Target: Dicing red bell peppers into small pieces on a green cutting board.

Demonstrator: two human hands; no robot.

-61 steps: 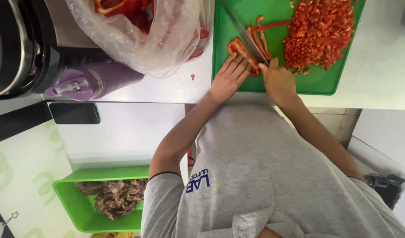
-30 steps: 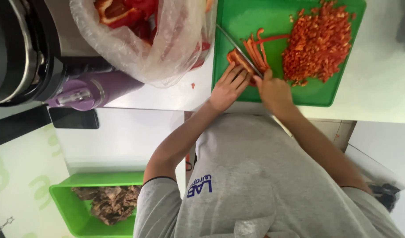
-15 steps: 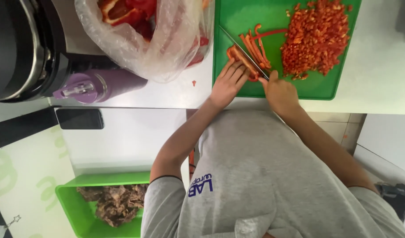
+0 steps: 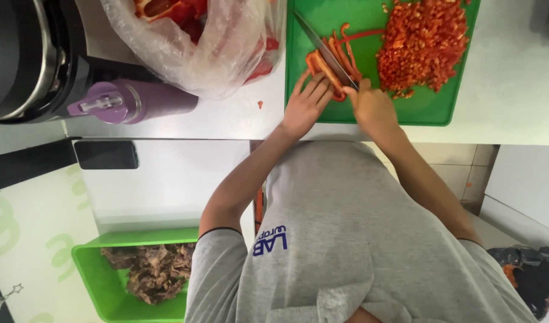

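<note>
Head view — knife (image 4: 323, 46) tip up-left

A pale worktop (image 4: 514, 84) carries everything here. A green cutting board (image 4: 433, 110) lies flat near its front edge, toward the right. Left of the board sits a clear plastic bag (image 4: 209, 48) holding red pieces, and beside that a purple bottle (image 4: 131, 101) lies on its side. A large dark appliance (image 4: 23, 60) fills the left end of the surface.
</note>
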